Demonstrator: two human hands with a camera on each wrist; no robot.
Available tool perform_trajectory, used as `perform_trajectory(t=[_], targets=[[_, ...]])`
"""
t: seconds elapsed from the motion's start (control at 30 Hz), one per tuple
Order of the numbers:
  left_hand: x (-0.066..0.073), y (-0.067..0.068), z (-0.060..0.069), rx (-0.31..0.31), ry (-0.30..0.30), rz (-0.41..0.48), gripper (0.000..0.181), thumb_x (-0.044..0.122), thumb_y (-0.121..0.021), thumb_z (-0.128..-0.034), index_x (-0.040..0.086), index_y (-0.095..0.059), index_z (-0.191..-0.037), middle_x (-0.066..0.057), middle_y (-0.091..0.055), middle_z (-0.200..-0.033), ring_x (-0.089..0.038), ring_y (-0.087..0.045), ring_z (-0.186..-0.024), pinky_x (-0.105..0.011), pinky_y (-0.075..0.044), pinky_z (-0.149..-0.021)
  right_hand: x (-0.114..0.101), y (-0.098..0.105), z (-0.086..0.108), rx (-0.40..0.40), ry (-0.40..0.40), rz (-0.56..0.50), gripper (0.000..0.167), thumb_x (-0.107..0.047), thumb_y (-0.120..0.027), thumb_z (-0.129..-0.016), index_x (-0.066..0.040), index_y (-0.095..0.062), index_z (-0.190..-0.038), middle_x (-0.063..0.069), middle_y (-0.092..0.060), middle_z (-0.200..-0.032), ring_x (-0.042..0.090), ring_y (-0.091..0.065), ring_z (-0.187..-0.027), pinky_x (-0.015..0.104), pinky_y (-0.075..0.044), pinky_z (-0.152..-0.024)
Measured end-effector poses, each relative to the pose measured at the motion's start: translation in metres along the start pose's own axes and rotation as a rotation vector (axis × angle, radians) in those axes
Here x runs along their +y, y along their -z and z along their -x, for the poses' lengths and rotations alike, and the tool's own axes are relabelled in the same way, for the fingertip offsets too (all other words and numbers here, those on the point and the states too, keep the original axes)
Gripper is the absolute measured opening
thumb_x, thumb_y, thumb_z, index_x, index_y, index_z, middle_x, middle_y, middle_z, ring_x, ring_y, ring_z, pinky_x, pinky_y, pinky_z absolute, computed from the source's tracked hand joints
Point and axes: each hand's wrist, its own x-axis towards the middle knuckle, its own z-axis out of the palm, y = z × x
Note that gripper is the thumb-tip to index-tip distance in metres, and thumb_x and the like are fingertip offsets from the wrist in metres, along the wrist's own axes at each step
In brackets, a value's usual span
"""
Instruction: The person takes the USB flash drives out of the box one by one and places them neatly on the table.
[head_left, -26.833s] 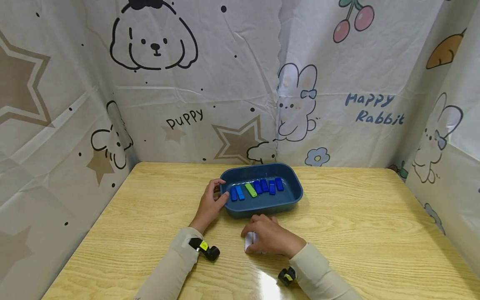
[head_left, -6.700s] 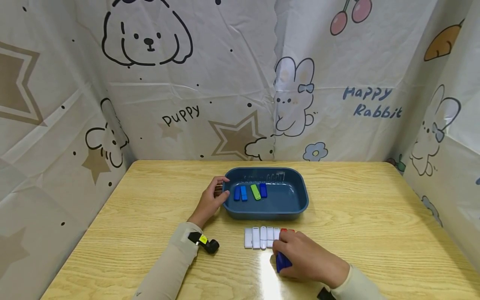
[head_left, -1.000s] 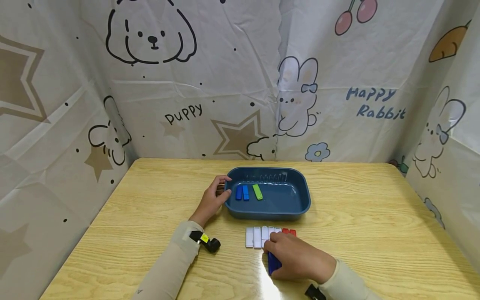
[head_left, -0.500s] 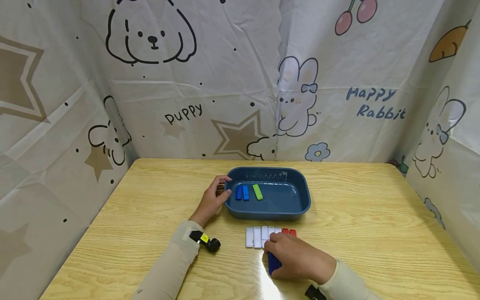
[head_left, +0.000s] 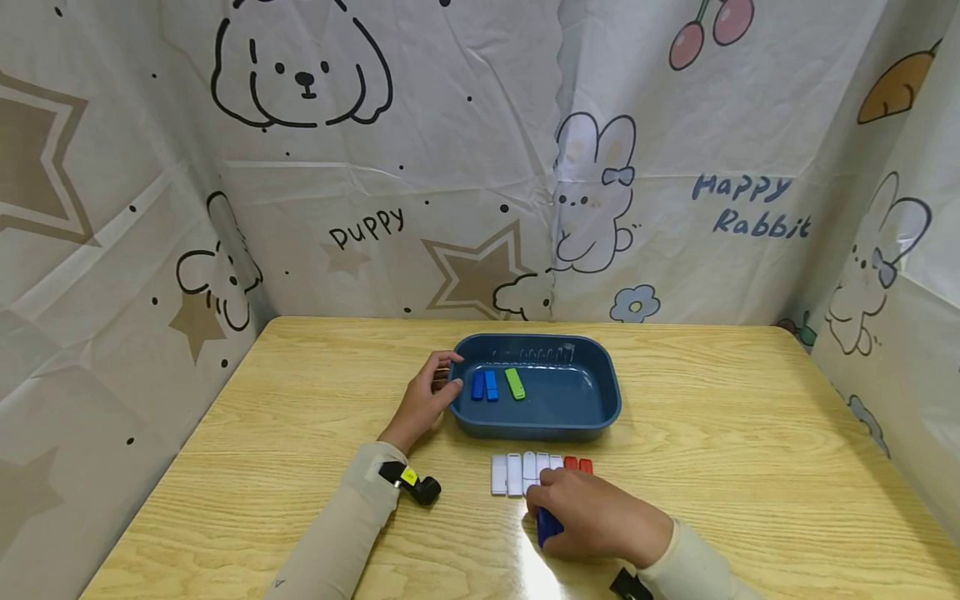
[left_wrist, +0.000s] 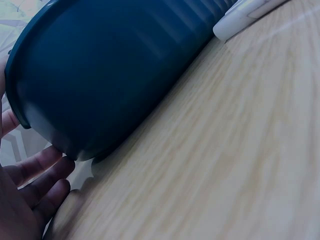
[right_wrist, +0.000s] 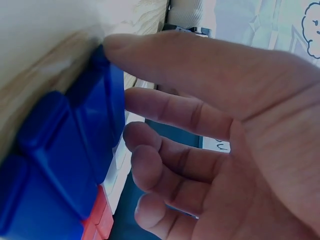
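Note:
My left hand [head_left: 418,404] grips the left end of a dark blue plastic tub [head_left: 536,432], its thumb at the rim. In the left wrist view, the fingers [left_wrist: 47,175] lie against the tub's outer end. On the table my right hand [head_left: 600,515] holds a dark blue USB stick [right_wrist: 117,105] between thumb and index finger, beside several other blue USB sticks [right_wrist: 60,150] in a row. From the head view the hand covers most of these. Inside the tub lie a dark blue stick [head_left: 478,386], a lighter blue one [head_left: 491,386] and a green one [head_left: 514,384].
Between the tub and my right hand runs a row of several white USB sticks [head_left: 514,475], with red ones [head_left: 585,466] at its right end. A wooden table [head_left: 735,433] carries everything. Printed cloth [head_left: 480,150] hangs along its back and sides.
Since several seconds ago, a dark blue stick beside the green one has left the tub, and my right hand has shifted left. Over the last second both hands stay nearly still.

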Motion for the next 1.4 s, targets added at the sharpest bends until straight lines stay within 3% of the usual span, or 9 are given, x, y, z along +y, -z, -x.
perform_trajectory(t=[0.13, 0.37, 0.5, 0.63, 0.87, 1.03, 1.2, 1.4], targets=[[-0.001, 0.000, 0.000, 0.000, -0.001, -0.006, 0.036, 0.009, -0.055, -0.0949, 0.005, -0.048, -0.130, -0.019, -0.048, -0.135, -0.034, -0.049, -0.120, -0.046, -0.041, -0.100, 0.003, -0.001, -0.001, 0.015, 0.011, 0.004, 0.025, -0.020, -0.077, -0.074, -0.016, -0.065, -0.095, -0.007, -0.056, -0.087, 0.003, -0.048, -0.076, 0.021, -0.046, -0.069], [-0.037, -0.004, -0.011, 0.029, -0.009, -0.001, 0.036, 0.014, -0.057, -0.0952, 0.015, -0.049, -0.130, -0.013, -0.049, -0.136, -0.031, -0.048, -0.121, -0.048, -0.041, -0.101, 0.004, 0.004, 0.001, 0.036, -0.004, -0.011, 0.030, -0.023, -0.078, -0.075, -0.016, -0.064, -0.101, -0.006, -0.056, -0.089, 0.004, -0.048, -0.078, 0.022, -0.047, -0.068], [-0.040, -0.005, -0.013, 0.043, -0.017, -0.018, 0.034, 0.016, -0.058, -0.0946, 0.020, -0.050, -0.128, -0.008, -0.050, -0.135, -0.027, -0.049, -0.120, -0.046, -0.042, -0.100, 0.008, 0.010, 0.004, 0.086, -0.004, -0.021, 0.034, -0.025, -0.078, -0.079, -0.015, -0.064, -0.108, -0.005, -0.056, -0.093, 0.004, -0.048, -0.077, 0.024, -0.047, -0.068], [-0.042, -0.005, -0.014, 0.047, -0.019, -0.024, 0.033, 0.017, -0.058, -0.0944, 0.024, -0.050, -0.126, -0.006, -0.050, -0.133, -0.026, -0.050, -0.119, -0.045, -0.043, -0.099, 0.013, 0.017, 0.005, 0.187, 0.017, -0.035, 0.033, -0.022, -0.075, -0.083, -0.013, -0.063, -0.112, -0.002, -0.056, -0.094, 0.004, -0.046, -0.071, 0.021, -0.046, -0.063], [-0.044, -0.005, -0.014, 0.050, -0.026, -0.023, 0.033, 0.017, -0.058, -0.0948, 0.023, -0.050, -0.126, -0.006, -0.051, -0.133, -0.025, -0.050, -0.118, -0.045, -0.043, -0.099, 0.024, 0.031, -0.003, 0.467, 0.095, 0.047, 0.033, -0.016, -0.076, -0.082, -0.011, -0.064, -0.112, 0.000, -0.058, -0.099, 0.010, -0.052, -0.081, 0.022, -0.050, -0.068], [-0.043, -0.003, -0.013, 0.044, -0.032, -0.011, 0.033, 0.018, -0.059, -0.0951, 0.018, -0.051, -0.127, -0.010, -0.051, -0.133, -0.029, -0.050, -0.119, -0.047, -0.042, -0.100, 0.034, 0.040, -0.014, 0.563, 0.088, 0.058, 0.034, -0.014, -0.077, -0.081, -0.010, -0.064, -0.112, 0.002, -0.058, -0.100, 0.015, -0.056, -0.086, 0.026, -0.052, -0.072], [-0.042, -0.004, -0.012, 0.051, -0.035, -0.019, 0.032, 0.019, -0.059, -0.0948, 0.018, -0.051, -0.126, -0.008, -0.052, -0.132, -0.028, -0.051, -0.118, -0.047, -0.043, -0.100, 0.042, 0.048, -0.028, 0.595, 0.036, 0.047, 0.036, -0.015, -0.077, -0.081, -0.009, -0.063, -0.114, 0.004, -0.060, -0.105, 0.018, -0.058, -0.095, 0.035, -0.052, -0.081], [-0.042, -0.004, -0.013, 0.056, -0.038, -0.023, 0.033, 0.018, -0.061, -0.0930, 0.019, -0.050, -0.124, -0.005, -0.052, -0.131, -0.025, -0.050, -0.118, -0.044, -0.043, -0.098, 0.053, 0.053, -0.049, 0.547, -0.061, -0.032, 0.038, -0.019, -0.073, -0.086, -0.009, -0.061, -0.120, 0.007, -0.059, -0.118, 0.024, -0.055, -0.110, 0.042, -0.048, -0.094]])
